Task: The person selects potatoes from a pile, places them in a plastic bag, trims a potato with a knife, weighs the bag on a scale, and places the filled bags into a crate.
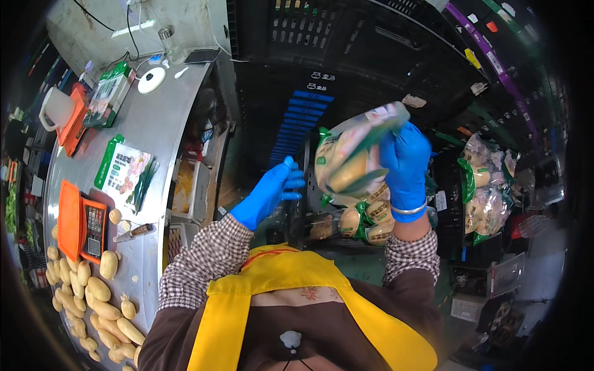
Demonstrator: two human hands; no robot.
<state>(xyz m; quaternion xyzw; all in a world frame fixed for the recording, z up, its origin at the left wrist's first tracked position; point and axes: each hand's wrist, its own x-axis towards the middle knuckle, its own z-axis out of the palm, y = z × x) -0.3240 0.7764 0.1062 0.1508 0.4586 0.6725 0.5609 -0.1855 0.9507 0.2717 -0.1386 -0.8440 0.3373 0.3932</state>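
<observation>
Clamped in the right hand (405, 164), which is gloved in blue, a clear plastic bag of potatoes (352, 157) is held up in the air by its upper end, tilted, above a black crate (337, 232) in which more filled bags (365, 219) are lying. Just to the left of the bag, the left hand (272, 191), also in a blue glove, is held with its fingers spread apart and empty, near the bag but not touching it. Down the person's left side a long steel table (164, 117) is seen, curved by the lens. On its near end a heap of loose potatoes (93, 297) is spread, and beside the heap an orange scale (83, 226) is set, with a small knife (137, 232) lying just to its right. Further along the table a flat green and white packet (120, 170) is laid, and beyond it a second orange scale (73, 120), a white jug (55, 108) and a round white disc (151, 80). At the far right, well apart from the hands, another stack of bagged potatoes (486, 185) is seen.
</observation>
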